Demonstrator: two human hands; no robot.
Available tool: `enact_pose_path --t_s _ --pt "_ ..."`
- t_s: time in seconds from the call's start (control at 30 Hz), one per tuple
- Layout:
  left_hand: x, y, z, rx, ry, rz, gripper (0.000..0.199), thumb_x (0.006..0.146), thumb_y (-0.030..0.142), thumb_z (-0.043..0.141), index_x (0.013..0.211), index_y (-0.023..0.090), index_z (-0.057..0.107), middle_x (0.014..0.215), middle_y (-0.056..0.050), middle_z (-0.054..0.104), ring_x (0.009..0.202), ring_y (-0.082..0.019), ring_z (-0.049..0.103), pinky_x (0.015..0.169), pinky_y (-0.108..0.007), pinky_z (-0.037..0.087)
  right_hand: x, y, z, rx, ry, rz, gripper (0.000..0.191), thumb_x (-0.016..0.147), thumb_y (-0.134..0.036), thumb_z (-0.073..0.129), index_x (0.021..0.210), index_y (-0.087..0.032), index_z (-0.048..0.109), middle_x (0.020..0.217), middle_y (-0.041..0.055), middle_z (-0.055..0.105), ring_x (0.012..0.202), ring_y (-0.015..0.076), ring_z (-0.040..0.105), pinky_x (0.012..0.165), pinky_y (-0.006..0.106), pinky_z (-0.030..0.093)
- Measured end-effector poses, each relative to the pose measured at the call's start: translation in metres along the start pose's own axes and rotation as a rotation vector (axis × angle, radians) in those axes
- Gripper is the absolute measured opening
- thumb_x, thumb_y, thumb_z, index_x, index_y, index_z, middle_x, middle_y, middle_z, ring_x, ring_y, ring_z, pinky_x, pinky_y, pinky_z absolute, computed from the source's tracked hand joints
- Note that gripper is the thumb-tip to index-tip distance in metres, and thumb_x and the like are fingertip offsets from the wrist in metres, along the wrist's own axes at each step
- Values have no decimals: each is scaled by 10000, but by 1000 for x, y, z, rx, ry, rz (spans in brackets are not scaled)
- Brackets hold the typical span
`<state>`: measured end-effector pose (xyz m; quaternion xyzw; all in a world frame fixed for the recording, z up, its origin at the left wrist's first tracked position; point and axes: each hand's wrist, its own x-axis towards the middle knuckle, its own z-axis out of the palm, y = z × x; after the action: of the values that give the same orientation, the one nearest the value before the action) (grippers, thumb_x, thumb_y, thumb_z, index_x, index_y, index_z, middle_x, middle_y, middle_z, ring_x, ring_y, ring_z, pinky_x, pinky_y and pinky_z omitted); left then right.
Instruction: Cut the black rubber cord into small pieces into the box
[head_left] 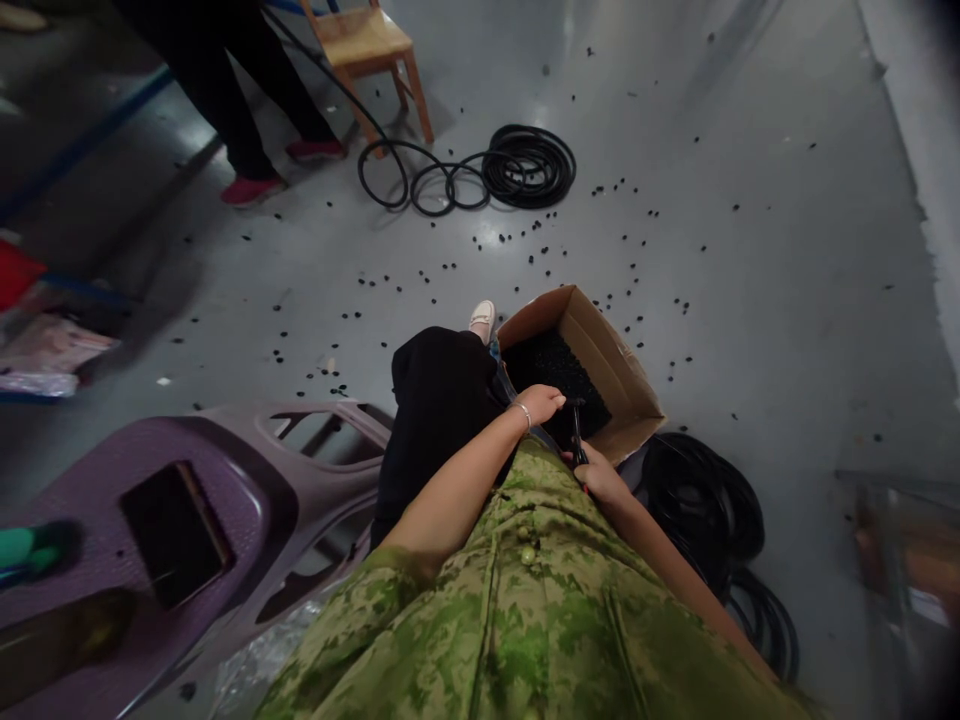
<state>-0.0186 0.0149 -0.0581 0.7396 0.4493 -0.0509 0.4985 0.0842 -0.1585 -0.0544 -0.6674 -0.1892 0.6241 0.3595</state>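
Observation:
Over the near edge of an open cardboard box, my left hand pinches a small dark piece. My right hand is closed round the handles of a dark hand tool, whose upper end meets the dark piece at my left fingertips. Many small black pieces fill the bottom of the box. A bracelet is on my left wrist.
Black hose coils lie on the floor ahead and at the right. Small black pieces are scattered about. A purple plastic stool bears a phone. A person in dark trousers stands by a wooden chair.

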Motion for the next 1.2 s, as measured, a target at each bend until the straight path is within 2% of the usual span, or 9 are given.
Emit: enact_pose_path --t_s 0.13,0.27,0.37,0.5,0.67,0.8,1.0,1.2 --pt "6 -4 9 -231 1 -104 291 900 333 533 758 164 722 535 31 509 536 -112 436 557 -242 358 -3 -1 0 31 6 3 799 441 -153 474 1214 -238 657 1028 45 761 996 308 693 804 377 555" --pt "5 -3 7 -432 -49 -194 327 928 306 508 693 147 671 513 34 475 482 -85 376 524 -228 325 -6 -4 1 45 12 36 846 427 -153 464 1250 -241 637 1022 48 760 1023 324 684 815 388 555" --pt "3 0 4 -493 -89 -231 349 949 290 498 666 140 638 516 35 464 469 -69 355 508 -213 308 -6 -4 2 34 20 33 849 429 -162 462 1258 -231 631 1000 53 760 1026 327 682 819 394 554" --pt "2 2 4 -504 -85 -248 339 957 279 497 680 137 631 516 38 452 463 -58 345 483 -193 291 -4 -4 2 14 16 31 864 424 -167 457 1268 -236 625 999 55 760 1029 330 680 834 408 555" --pt "1 3 6 -509 -82 -206 319 949 308 521 706 135 636 508 42 434 459 -53 330 453 -176 261 -4 -5 2 40 -13 40 877 426 -159 464 1286 -243 610 1063 54 750 1039 329 677 823 395 552" --pt "0 2 7 -479 -94 -207 357 949 350 523 678 138 620 495 45 417 451 -63 314 452 -192 253 -5 -5 2 16 13 37 864 420 -168 467 1269 -239 615 1040 52 748 1021 319 668 801 369 538" --pt "-2 3 8 -441 -220 -212 320 912 309 566 646 133 599 491 53 421 436 -57 299 453 -202 221 1 7 -1 124 -5 32 821 427 -195 490 1238 -240 608 967 39 736 907 284 661 730 327 502" --pt "1 1 13 -329 -180 -189 277 895 299 542 706 137 662 494 47 440 445 -71 320 453 -206 244 22 24 -1 -6 234 11 619 520 -331 556 1127 -236 631 741 -11 659 707 214 580 640 292 426"
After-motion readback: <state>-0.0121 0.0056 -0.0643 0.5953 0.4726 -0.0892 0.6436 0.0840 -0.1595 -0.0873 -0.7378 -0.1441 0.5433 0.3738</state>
